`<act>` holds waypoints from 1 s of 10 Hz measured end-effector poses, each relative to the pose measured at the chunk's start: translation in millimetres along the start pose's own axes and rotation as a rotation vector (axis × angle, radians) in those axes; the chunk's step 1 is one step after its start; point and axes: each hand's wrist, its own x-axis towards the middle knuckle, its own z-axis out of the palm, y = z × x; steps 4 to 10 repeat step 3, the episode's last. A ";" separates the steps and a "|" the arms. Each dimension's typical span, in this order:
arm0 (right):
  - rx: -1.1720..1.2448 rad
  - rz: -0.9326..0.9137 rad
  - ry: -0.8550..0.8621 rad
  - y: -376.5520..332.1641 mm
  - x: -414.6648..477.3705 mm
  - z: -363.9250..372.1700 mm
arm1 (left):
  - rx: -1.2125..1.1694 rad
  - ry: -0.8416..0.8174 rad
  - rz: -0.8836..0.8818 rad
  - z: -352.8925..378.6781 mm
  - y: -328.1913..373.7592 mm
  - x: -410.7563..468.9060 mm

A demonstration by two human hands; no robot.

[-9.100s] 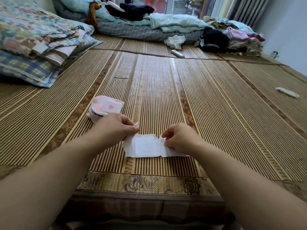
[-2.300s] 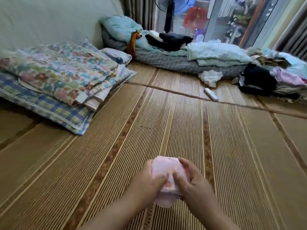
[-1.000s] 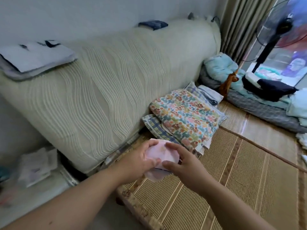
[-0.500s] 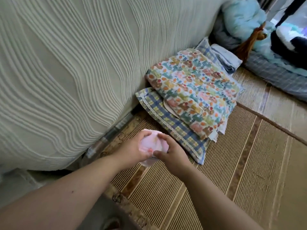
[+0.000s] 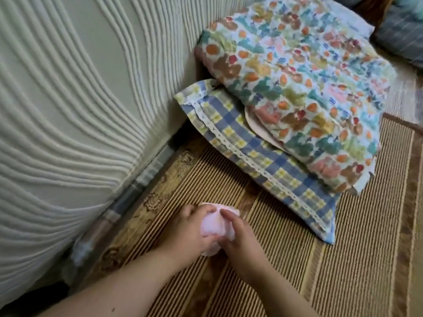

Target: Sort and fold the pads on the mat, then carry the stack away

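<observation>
Looking down through the head camera, I am watching both hands closing around the pink stack of pads (image 5: 211, 227), low in the middle of the view. The left hand (image 5: 190, 232) is gripping it from the left, fingers curled over the far edge and thumb at the near side. The right hand (image 5: 240, 236) is cupping it from the right, fingers wrapping over the top. The stack is sitting low over the striped woven mat (image 5: 343, 259), near its patterned left border; I cannot tell whether it is touching. A cream ribbed cover (image 5: 68, 99) is rising along the left. Folded floral bedding (image 5: 297, 76) is lying on a blue-and-yellow checked blanket (image 5: 263, 161) with lace trim, far right of the hands.
</observation>
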 end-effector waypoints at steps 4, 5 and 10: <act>-0.273 -0.002 0.127 -70.4 -57.0 -63.4 | 0.072 -0.018 -0.067 -60.1 72.2 -39.9; -0.273 -0.002 0.127 -70.4 -57.0 -63.4 | 0.072 -0.018 -0.067 -60.1 72.2 -39.9; -0.273 -0.002 0.127 -70.4 -57.0 -63.4 | 0.072 -0.018 -0.067 -60.1 72.2 -39.9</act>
